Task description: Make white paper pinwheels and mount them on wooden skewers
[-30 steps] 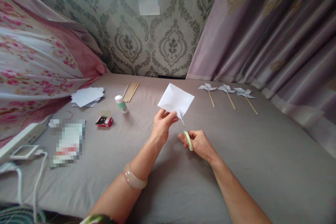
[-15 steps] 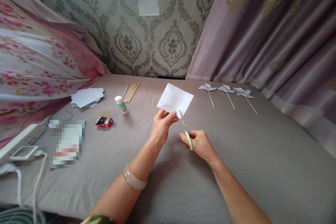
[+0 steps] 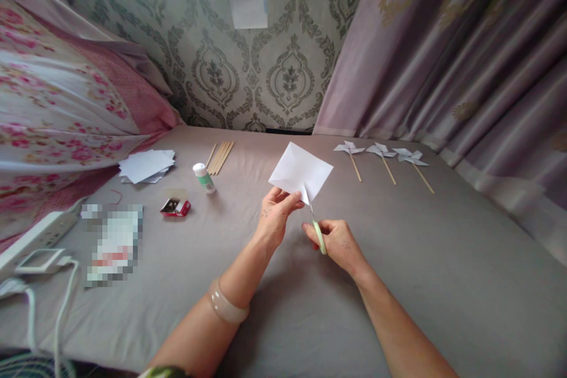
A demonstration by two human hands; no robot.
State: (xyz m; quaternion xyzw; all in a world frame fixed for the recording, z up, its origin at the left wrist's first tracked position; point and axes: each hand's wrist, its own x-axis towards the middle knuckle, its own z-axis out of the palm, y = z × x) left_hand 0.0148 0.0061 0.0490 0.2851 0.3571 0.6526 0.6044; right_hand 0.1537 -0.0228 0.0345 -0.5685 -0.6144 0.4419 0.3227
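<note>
My left hand pinches a white square of paper by its near edge, thumb on top, and holds it above the grey cloth. Faint crease lines run across the sheet. A slit shows at its near corner, beside my thumb. My right hand is closed round the pale green handle of a pair of scissors. The scissor blades point away from me and meet the near corner of the paper, partly hidden by it.
Three paper pinwheels on sticks lie at the back right. Wooden sticks, a glue bottle, a small red box and stacked paper lie left. A power strip with cables sits at the left edge.
The paper has shifted slightly right and toward me in my left hand's grip. The scissors now show less blade beyond the paper's corner, where the slit stands open. My right hand has barely moved.
</note>
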